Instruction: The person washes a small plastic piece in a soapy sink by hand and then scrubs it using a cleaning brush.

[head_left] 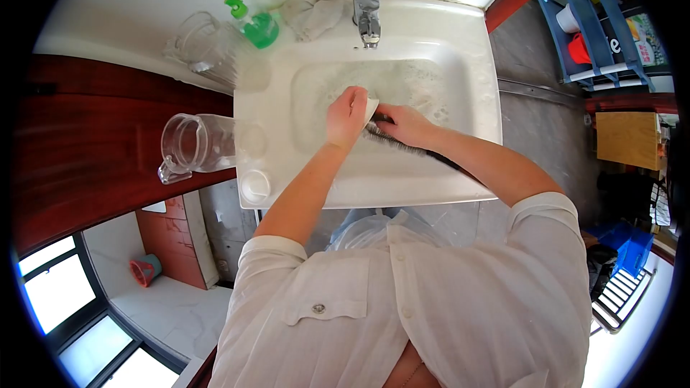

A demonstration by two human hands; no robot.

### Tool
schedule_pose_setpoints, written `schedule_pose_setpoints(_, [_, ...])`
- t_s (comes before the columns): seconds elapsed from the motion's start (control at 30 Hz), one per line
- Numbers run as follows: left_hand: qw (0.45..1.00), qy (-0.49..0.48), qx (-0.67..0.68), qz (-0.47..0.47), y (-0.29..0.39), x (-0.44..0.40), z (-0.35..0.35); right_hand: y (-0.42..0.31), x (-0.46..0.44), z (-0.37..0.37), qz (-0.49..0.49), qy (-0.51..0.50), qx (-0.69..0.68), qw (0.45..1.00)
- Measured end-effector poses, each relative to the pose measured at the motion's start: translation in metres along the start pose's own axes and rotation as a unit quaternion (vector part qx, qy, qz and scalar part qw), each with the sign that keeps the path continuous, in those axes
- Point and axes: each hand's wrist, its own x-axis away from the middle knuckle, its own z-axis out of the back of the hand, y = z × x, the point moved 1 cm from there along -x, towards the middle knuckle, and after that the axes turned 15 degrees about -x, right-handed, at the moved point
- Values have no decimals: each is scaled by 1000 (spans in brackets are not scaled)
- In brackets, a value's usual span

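Note:
Over the sink basin [305,118], my two hands are close together. My left hand [346,116] is closed around a small white piece [371,109], mostly hidden by the fingers; its kind is unclear. My right hand [410,126] grips a long brush with dark bristles [394,141], whose shaft runs back under my right forearm. The brush's front end lies right beside the white piece, and I cannot tell whether it is inside. Water with some suds [431,104] covers the basin bottom.
Above the basin stands a chrome faucet [365,3]. A green soap pump bottle [259,29], a crumpled whitish cloth [313,16] and a clear container [205,43] are at the back left. A clear pitcher [198,144] and a white round lid [256,186] are along the left edge.

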Motion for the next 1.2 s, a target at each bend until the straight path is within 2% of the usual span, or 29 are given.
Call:
schedule_pose_setpoints(0.03, [994, -65, -41, 84, -4, -5, 0, -7, -1, 2, 1, 2, -1, 1000])
schedule_pose_setpoints(0.07, [974, -129, -82, 169, -7, -7, 1, -14, 0, 4, -37, -53, 124, 990])
schedule_pose_setpoints(0.1, [974, -129, -83, 169, -2, -11, 5, -22, 0, 4, -74, -107, 248, 960])
schedule_pose_setpoints(0.13, [939, -208, -74, 262, 8, -15, 11, -21, 2, 3, -76, -106, 247, 960])
schedule_pose_setpoints(0.17, [890, -283, -64, 352, 12, -17, 13, -20, 5, 2, -50, -88, 302, 948])
schedule_pose_setpoints(0.2, [890, -283, -64, 352, -5, -18, 7, -18, 4, -1, -22, -70, 357, 931])
schedule_pose_setpoints(0.23, [930, -211, -31, 300, -32, -18, -4, -13, 1, -2, -20, -69, 357, 931])
schedule_pose_setpoints(0.3, [959, -138, 2, 246, -39, -17, -9, 6, -5, -8, -14, 34, 162, 986])
schedule_pose_setpoints(0.33, [979, -88, -33, 182, -24, -14, -7, 18, -6, -12, -13, 34, 162, 986])
schedule_pose_setpoints(0.37, [990, -38, -68, 115, -13, -11, -6, 31, -9, -15, -11, 40, 27, 999])
schedule_pose_setpoints(0.4, [990, -38, -68, 114, -11, -6, -6, 26, -9, -14, -8, 45, -109, 993])
schedule_pose_setpoints(0.43, [996, -24, -34, 72, -8, -1, -6, 20, -7, -11, -8, 46, -108, 993])
schedule_pose_setpoints(0.47, [999, -9, -1, 31, -6, 2, -5, 17, -3, -7, -112, 7, -167, 980])
schedule_pose_setpoints(0.5, [1000, -9, 0, 30, -7, 4, -5, 10, 1, -6, -215, -32, -223, 950])
schedule_pose_setpoints(0.57, [999, -4, 16, -32, -13, 7, -6, 18, 5, -6, -236, -53, -220, 945])
schedule_pose_setpoints(0.6, [999, -3, 16, -29, -21, 6, -7, 24, 6, -5, -140, -50, -119, 982])
schedule_pose_setpoints(0.63, [998, 3, 54, 38, -31, 3, -9, 25, 7, -4, -42, -45, -17, 998])
schedule_pose_setpoints(0.67, [990, 9, 91, 103, -41, 1, -9, 27, 8, 2, -33, -39, 58, 997])
schedule_pose_setpoints(0.7, [990, 10, 91, 104, -38, 0, -3, 19, 8, 7, -33, -40, 58, 997])
schedule_pose_setpoints(0.73, [926, -23, 227, 301, -33, -1, 4, 7, 9, 15, -58, -7, 152, 987])
schedule_pose_setpoints(0.77, [803, -54, 350, 479, -30, 0, 8, 1, 8, 21, -82, 26, 246, 965])
schedule_pose_setpoints(0.8, [803, -53, 350, 480, -37, 0, 8, 7, 8, 23, -48, 70, 274, 958])
schedule_pose_setpoints(0.87, [761, -94, 375, 522, -55, 2, 1, -16, 7, 22, -29, 99, 265, 959])
schedule_pose_setpoints(0.93, [756, -128, 384, 514, -51, 2, -1, -25, 2, 17, -10, 132, 257, 957])
schedule_pose_setpoints(1.0, [751, -163, 392, 506, -44, 2, -2, -25, -5, 7, 121, 69, 383, 913])
schedule_pose_setpoints(1.03, [745, -192, 388, 507, -37, 3, -1, -25, -8, 5, 121, 69, 383, 913])
schedule_pose_setpoints(1.1, [738, -220, 383, 510, -37, 7, 1, -27, -10, -1, 247, 35, 484, 839])
schedule_pose_setpoints(1.17, [717, -305, 417, 467, -45, 10, 2, -25, -11, -2, 257, 28, 502, 825])
schedule_pose_setpoints(1.2, [717, -305, 417, 468, -41, 10, 4, -25, -11, -3, 268, 19, 521, 810])
